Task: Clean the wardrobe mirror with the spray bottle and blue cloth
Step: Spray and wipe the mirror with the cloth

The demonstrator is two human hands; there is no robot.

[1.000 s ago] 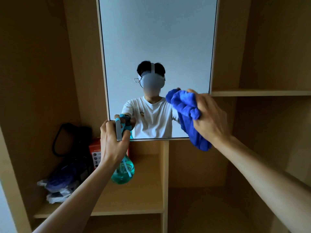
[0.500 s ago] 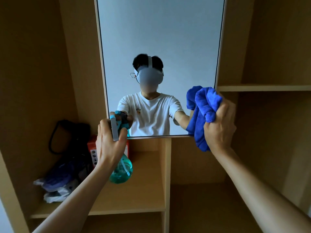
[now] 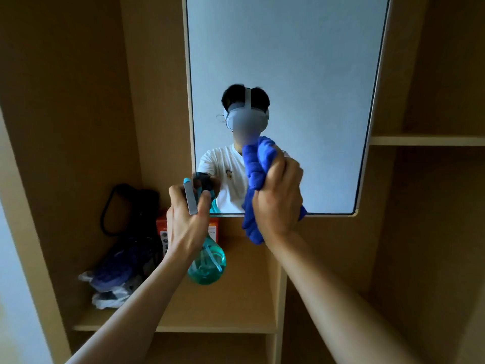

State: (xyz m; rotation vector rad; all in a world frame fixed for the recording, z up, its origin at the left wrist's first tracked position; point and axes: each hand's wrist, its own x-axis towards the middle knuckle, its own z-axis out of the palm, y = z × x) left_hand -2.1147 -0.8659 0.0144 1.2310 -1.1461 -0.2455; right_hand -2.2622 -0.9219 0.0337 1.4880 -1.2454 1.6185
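Note:
The wardrobe mirror (image 3: 283,61) hangs upright in a pale frame on the back panel, reflecting a person in a white shirt. My right hand (image 3: 278,203) grips a bunched blue cloth (image 3: 256,164) in front of the mirror's lower middle; I cannot tell whether the cloth touches the glass. My left hand (image 3: 186,219) holds the teal spray bottle (image 3: 208,264) by its neck and trigger, near the mirror's lower left corner, nozzle towards the glass.
A wooden shelf (image 3: 236,306) below the mirror carries an orange box (image 3: 162,229), a black bag (image 3: 131,211) and crumpled plastic bags (image 3: 110,282). A vertical divider (image 3: 275,298) stands under the mirror. Another shelf (image 3: 425,140) runs at right.
My right hand moved the blue cloth left, from the mirror's right edge to its lower middle. The view has come closer to the mirror. My left hand keeps the bottle in much the same spot.

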